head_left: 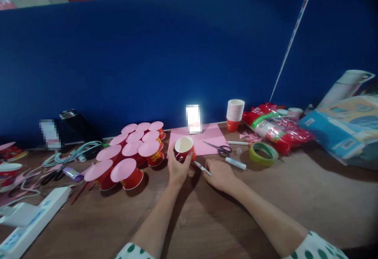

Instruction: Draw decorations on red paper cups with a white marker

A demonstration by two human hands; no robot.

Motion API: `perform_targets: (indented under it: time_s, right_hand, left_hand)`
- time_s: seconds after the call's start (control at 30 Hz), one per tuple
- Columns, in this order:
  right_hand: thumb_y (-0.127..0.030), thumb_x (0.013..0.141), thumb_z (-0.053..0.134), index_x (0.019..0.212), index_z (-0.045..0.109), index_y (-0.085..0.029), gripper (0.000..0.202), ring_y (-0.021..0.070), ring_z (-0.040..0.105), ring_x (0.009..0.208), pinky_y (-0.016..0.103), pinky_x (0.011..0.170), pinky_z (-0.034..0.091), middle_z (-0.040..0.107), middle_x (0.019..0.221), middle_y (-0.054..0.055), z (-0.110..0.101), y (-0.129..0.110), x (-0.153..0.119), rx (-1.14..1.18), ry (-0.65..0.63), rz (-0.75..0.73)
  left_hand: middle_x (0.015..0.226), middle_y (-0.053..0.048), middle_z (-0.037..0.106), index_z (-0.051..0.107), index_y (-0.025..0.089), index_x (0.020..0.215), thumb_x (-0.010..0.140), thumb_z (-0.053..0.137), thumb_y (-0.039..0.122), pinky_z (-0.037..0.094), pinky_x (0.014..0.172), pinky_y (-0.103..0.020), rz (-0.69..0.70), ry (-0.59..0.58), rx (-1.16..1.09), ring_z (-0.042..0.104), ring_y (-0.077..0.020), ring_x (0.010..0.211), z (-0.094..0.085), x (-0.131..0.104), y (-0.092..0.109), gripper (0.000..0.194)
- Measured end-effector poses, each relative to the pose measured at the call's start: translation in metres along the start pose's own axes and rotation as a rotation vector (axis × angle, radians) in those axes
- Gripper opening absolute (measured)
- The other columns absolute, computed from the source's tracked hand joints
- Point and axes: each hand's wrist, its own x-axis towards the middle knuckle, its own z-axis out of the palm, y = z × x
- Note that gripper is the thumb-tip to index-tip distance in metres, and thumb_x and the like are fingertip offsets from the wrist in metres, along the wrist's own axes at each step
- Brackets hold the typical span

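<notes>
A red paper cup [184,147] with a white inside is held by my left hand [178,169], its opening facing up and toward me. My right hand [219,173] is closed around a thin white pen-like tool [202,168], whose tip points at the cup's lower side. Behind the cup lies a pink paper sheet [213,136] with black-handled scissors [220,148] on it. To the right of my right hand is a white glue tube [235,163].
Several red cups with pink paper discs [124,169] stand at the left. Further left are a power strip [38,219], cables and a black bottle [78,125]. Rightward are green tape [263,154], stacked cups [235,111], a red cup package [267,127] and a blue bag [342,129].
</notes>
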Motion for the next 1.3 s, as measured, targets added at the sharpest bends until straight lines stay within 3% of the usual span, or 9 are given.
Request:
perform_targets:
  time_s: [0.17, 0.3, 0.37, 0.67, 0.83, 0.93, 1.03, 1.17, 1.3]
  right_hand:
    - [-0.034, 0.085, 0.044, 0.085, 0.05, -0.02, 0.015, 0.0239, 0.063, 0.067, 0.034, 0.06, 0.044, 0.065, 0.072, 0.009, 0.004, 0.018, 0.011, 0.22, 0.134, 0.197]
    - [-0.041, 0.089, 0.034, 0.089, 0.042, -0.023, 0.02, 0.0191, 0.063, 0.066, 0.032, 0.059, 0.049, 0.065, 0.081, 0.005, 0.017, 0.017, 0.019, 0.863, 0.24, 0.165]
    - [-0.046, 0.088, 0.036, 0.09, 0.043, -0.023, 0.024, 0.019, 0.062, 0.068, 0.033, 0.06, 0.05, 0.064, 0.082, 0.004, 0.021, 0.012, 0.02, 0.989, 0.293, 0.164]
    - [-0.05, 0.089, 0.036, 0.089, 0.048, -0.023, 0.03, 0.0171, 0.055, 0.072, 0.03, 0.069, 0.047, 0.058, 0.075, 0.001, 0.003, 0.002, 0.011, 0.984, 0.479, 0.21]
    - [-0.045, 0.089, 0.04, 0.092, 0.052, -0.02, 0.027, 0.015, 0.052, 0.07, 0.028, 0.068, 0.045, 0.058, 0.078, 0.001, -0.003, 0.002, 0.012, 1.012, 0.577, 0.14]
    - [-0.043, 0.09, 0.04, 0.099, 0.054, -0.019, 0.029, 0.0152, 0.054, 0.073, 0.029, 0.071, 0.045, 0.062, 0.085, 0.003, -0.003, 0.003, 0.012, 1.04, 0.585, 0.1]
    - [-0.044, 0.09, 0.041, 0.1, 0.055, -0.02, 0.03, 0.0161, 0.056, 0.077, 0.03, 0.074, 0.046, 0.064, 0.094, 0.005, -0.004, 0.001, 0.011, 1.062, 0.583, 0.089]
    - [-0.042, 0.09, 0.042, 0.1, 0.051, -0.021, 0.025, 0.0179, 0.059, 0.088, 0.034, 0.082, 0.047, 0.064, 0.101, 0.007, -0.006, -0.003, 0.009, 1.12, 0.594, 0.014]
    - [-0.039, 0.091, 0.04, 0.101, 0.051, -0.02, 0.024, 0.0183, 0.059, 0.092, 0.036, 0.086, 0.046, 0.063, 0.103, 0.007, -0.008, -0.007, 0.006, 1.108, 0.625, -0.027]
  left_hand:
    - [0.143, -0.013, 0.029, 0.028, 0.02, 0.137, 0.07, 0.07, 0.033, 0.035, 0.106, -0.036, 0.029, 0.127, -0.011, 0.034, -0.0258, 0.131, -0.005, 0.002, 0.005, 0.08]
    - [0.137, -0.011, 0.039, 0.031, 0.022, 0.135, 0.076, 0.063, 0.036, 0.04, 0.101, -0.034, -0.018, 0.035, -0.158, 0.044, -0.0234, 0.123, -0.002, -0.002, 0.001, 0.069]
    - [0.133, -0.011, 0.042, 0.032, 0.022, 0.134, 0.077, 0.062, 0.037, 0.044, 0.097, -0.034, -0.071, -0.014, -0.205, 0.05, -0.0226, 0.117, 0.0, -0.005, 0.0, 0.066]
    - [0.126, -0.01, 0.045, 0.019, 0.027, 0.139, 0.073, 0.066, 0.034, 0.048, 0.088, -0.035, -0.126, -0.196, -0.271, 0.058, -0.0202, 0.102, 0.005, -0.012, 0.005, 0.082]
    - [0.111, -0.009, 0.056, 0.04, 0.019, 0.125, 0.069, 0.068, 0.033, 0.047, 0.083, -0.035, -0.105, -0.345, -0.114, 0.058, -0.0203, 0.093, 0.005, -0.015, 0.002, 0.065]
    - [0.104, -0.008, 0.057, 0.052, 0.016, 0.109, 0.065, 0.069, 0.033, 0.045, 0.085, -0.038, -0.01, -0.309, 0.115, 0.056, -0.0224, 0.093, 0.004, -0.015, 0.0, 0.05]
    - [0.108, -0.01, 0.056, 0.053, 0.016, 0.111, 0.061, 0.071, 0.031, 0.041, 0.09, -0.041, 0.079, -0.286, 0.234, 0.053, -0.0253, 0.1, 0.004, -0.015, -0.002, 0.055]
    - [0.119, -0.012, 0.054, 0.044, 0.019, 0.126, 0.058, 0.074, 0.027, 0.039, 0.092, -0.04, 0.057, -0.336, 0.135, 0.052, -0.0264, 0.106, 0.006, -0.019, -0.002, 0.075]
    - [0.113, -0.01, 0.058, 0.05, 0.019, 0.12, 0.062, 0.071, 0.025, 0.041, 0.089, -0.036, 0.006, -0.343, -0.009, 0.055, -0.0239, 0.099, 0.008, -0.021, 0.003, 0.062]
